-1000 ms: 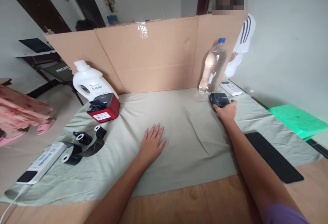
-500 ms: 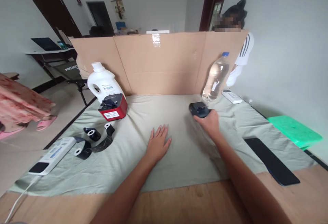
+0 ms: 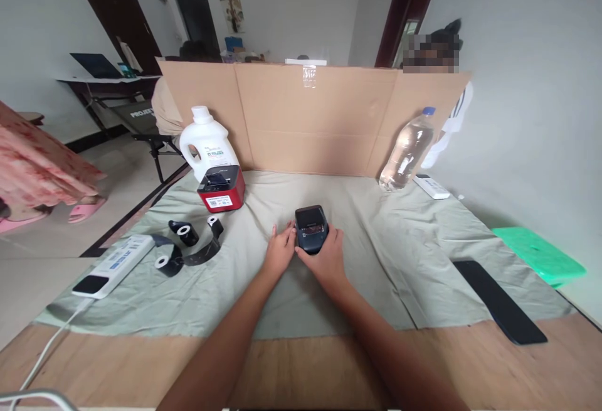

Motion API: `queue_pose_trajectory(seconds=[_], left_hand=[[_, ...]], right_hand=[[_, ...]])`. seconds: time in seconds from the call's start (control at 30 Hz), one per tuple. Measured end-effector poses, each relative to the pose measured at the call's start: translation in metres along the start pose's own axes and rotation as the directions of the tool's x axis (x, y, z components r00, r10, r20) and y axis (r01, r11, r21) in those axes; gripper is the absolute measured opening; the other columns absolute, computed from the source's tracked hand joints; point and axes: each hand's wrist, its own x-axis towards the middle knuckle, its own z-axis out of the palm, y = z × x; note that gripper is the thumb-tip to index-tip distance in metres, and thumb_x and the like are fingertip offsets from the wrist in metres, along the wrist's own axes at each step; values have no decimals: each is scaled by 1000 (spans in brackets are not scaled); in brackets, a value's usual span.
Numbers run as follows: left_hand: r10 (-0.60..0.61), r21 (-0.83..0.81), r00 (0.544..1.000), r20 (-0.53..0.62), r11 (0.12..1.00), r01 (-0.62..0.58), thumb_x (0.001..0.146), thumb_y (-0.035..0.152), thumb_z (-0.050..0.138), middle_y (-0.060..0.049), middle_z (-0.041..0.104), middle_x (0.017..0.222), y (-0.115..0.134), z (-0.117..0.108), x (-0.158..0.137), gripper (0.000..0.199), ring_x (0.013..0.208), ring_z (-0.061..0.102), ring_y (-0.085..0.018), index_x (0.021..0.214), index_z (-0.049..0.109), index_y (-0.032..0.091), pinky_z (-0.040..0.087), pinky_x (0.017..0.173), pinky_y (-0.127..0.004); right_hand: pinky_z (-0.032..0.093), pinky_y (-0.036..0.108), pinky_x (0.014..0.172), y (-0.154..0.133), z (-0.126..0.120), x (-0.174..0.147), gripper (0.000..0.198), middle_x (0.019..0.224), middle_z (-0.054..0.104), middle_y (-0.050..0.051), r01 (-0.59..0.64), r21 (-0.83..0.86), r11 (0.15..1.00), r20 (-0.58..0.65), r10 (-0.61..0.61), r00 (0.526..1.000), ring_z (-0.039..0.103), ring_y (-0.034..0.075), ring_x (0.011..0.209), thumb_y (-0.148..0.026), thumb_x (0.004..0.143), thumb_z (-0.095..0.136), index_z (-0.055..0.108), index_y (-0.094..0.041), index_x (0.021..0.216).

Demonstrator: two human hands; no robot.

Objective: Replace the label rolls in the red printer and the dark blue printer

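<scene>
One cloth (image 3: 376, 298) on table (image 3: 291, 370) | pale wall (image 3: 531, 116) | right hand (image 3: 329, 262) gripping black device (image 3: 311, 228) | left hand (image 3: 279, 250) loosely open

The person's right hand (image 3: 327, 261) covered the lower right corner of the small black boxy device (image 3: 310, 218); whether the left hand (image 3: 279, 251) touched it could not be told. The red-and-black box (image 3: 223, 192) hid the base of the white plastic jug (image 3: 212, 141). The brown cardboard panel (image 3: 315, 116) concealed most of a white-sleeved second person (image 3: 463, 107). The left edge cut off a pink-patterned skirt (image 3: 37, 160). Print on the long white strip (image 3: 117, 265) was too small to read.
</scene>
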Motion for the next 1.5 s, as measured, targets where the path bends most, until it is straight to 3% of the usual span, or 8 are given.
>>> queue_pose_trajectory(seconds=[0.13, 0.27, 0.5, 0.7, 0.93, 1.3, 1.4, 1.5], left_hand=[[11, 55, 998, 56, 998, -14, 104, 28, 28, -3, 60, 141, -2, 3, 2, 45, 143, 44, -20, 135, 60, 23, 10, 127, -54], [29, 120, 994, 110, 992, -43, 103, 26, 28, -4, 57, 144, -2, 5, 3, 46, 146, 39, -21, 136, 60, 21, 13, 126, -53], [61, 209, 985, 163, 973, -95, 103, 27, 27, -6, 45, 154, 0, 6, 2, 51, 150, 30, -21, 151, 42, 19, 12, 126, -52], [72, 276, 974, 215, 952, -131, 102, 23, 28, -8, 43, 156, -1, 3, -3, 55, 152, 26, -22, 157, 30, 22, 11, 125, -57], [111, 221, 972, 205, 963, -156, 100, 18, 30, -7, 40, 158, -5, 2, -10, 58, 151, 28, -20, 157, 29, 23, 14, 125, -54], [99, 109, 975, 200, 987, -122, 98, 17, 30, -5, 40, 157, -3, 1, -6, 61, 148, 34, -17, 158, 26, 25, 10, 126, -51], [88, 119, 976, 201, 986, -113, 97, 15, 30, -7, 39, 157, -2, 3, -4, 62, 149, 31, -18, 158, 27, 22, 12, 126, -52], [93, 184, 977, 194, 974, -129, 95, 13, 31, -8, 42, 156, 1, 3, -2, 62, 152, 24, -20, 156, 31, 19, 12, 126, -54]], right_hand=[[50, 46, 94, 10, 3, 1, 89, 122, 47, 19, 12, -33, 999, 77, -9, 997, 54, 34, 112, -42, 66, 78, 34, -12, 138], [50, 46, 93, 14, 3, 3, 87, 118, 50, 19, 16, -90, 996, 62, -10, 998, 55, 34, 109, -43, 66, 78, 38, -9, 135], [49, 47, 88, 23, 2, 6, 70, 104, 57, 16, 51, -185, 982, 22, -47, 999, 57, 33, 101, -52, 69, 74, 48, -10, 120], [49, 47, 87, 24, 5, 5, 64, 102, 59, 16, 13, -196, 980, 16, -10, 1000, 57, 34, 99, -56, 69, 73, 50, -13, 111], [48, 51, 87, 20, 5, 5, 68, 103, 59, 21, -11, -202, 979, 26, 16, 1000, 58, 39, 100, -57, 68, 75, 52, -10, 112], [46, 48, 90, 17, 4, 6, 63, 104, 58, 18, -62, -227, 972, 64, 78, 995, 57, 36, 102, -53, 67, 76, 51, -12, 108], [45, 49, 93, 19, 6, 5, 67, 107, 58, 19, -62, -217, 974, 54, 76, 996, 56, 37, 106, -53, 68, 75, 50, -11, 113], [42, 51, 98, 21, 9, 4, 79, 123, 57, 25, -27, -195, 980, 30, 33, 999, 53, 40, 115, -52, 67, 74, 46, -9, 127]])
